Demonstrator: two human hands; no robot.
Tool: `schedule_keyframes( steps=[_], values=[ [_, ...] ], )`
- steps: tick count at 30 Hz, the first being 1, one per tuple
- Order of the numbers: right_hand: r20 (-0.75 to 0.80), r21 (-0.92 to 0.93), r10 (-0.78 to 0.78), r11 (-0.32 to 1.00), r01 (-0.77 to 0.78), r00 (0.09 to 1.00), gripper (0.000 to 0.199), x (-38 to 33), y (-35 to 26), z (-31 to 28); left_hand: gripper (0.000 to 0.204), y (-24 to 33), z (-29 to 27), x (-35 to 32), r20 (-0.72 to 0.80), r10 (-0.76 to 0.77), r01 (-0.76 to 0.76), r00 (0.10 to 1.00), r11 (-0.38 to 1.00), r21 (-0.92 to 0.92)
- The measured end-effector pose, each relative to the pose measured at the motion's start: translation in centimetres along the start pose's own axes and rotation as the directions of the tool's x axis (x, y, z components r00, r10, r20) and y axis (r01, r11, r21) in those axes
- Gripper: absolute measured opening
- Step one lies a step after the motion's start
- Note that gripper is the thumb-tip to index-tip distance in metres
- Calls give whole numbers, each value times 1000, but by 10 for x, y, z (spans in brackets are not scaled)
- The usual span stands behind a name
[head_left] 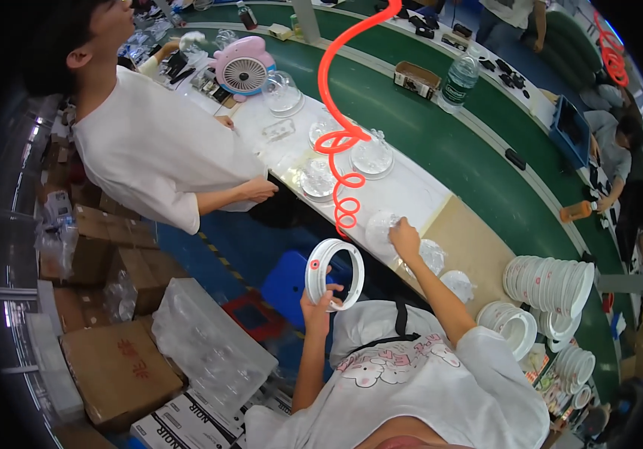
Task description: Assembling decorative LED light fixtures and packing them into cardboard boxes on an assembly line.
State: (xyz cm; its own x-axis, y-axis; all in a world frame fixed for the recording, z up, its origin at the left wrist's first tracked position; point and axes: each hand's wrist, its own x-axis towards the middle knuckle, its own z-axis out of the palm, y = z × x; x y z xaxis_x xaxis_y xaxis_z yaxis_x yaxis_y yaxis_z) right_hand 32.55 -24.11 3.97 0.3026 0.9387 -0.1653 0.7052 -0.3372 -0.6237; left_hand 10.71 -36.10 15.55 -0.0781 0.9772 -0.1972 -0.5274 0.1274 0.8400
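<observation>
Upright in front of my body, a white round ring frame [312,278] with a small red mark on its side is gripped by my left hand [318,307], whose fingers wrap its lower edge. My right hand [405,239] reaches over the white worktop with fingers pinched at the edge of a clear, round plastic piece [378,230]. The fingertips are partly hidden. Beside that hand lie two more clear round pieces [431,257]. Farther along the worktop sit several round, silvery-white discs with clear plastic on them [372,159].
A coiled red air hose [329,75] hangs over the worktop [419,185]. Stacked white rings [546,284] stand at the right. A co-worker in white [149,142] stands at the left. Cartons [116,367] and a blue stool [285,288] are below. A pink fan [244,73] stands farther off.
</observation>
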Motion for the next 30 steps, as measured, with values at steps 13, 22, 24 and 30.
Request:
schedule_keyframes(
  steps=[13, 22, 24, 30],
  values=[
    [-222, 903, 185, 408, 131, 957, 9, -104, -36, -224, 64, 2, 97, 55, 272, 63, -18, 960, 986, -165],
    [-303, 872, 187, 450, 193, 934, 14, -145, -79, -252, 63, -1, 140, 62, 452, 117, -71, 884, 991, -117],
    [-307, 869, 192, 456, 192, 932, 14, -147, -84, -250, 53, -7, 144, 58, 396, 121, -59, 910, 985, -165],
    [-241, 875, 136, 460, 154, 961, 13, -143, -86, -244, 53, -11, 147, 58, 414, 100, -14, 905, 979, -206]
  ],
)
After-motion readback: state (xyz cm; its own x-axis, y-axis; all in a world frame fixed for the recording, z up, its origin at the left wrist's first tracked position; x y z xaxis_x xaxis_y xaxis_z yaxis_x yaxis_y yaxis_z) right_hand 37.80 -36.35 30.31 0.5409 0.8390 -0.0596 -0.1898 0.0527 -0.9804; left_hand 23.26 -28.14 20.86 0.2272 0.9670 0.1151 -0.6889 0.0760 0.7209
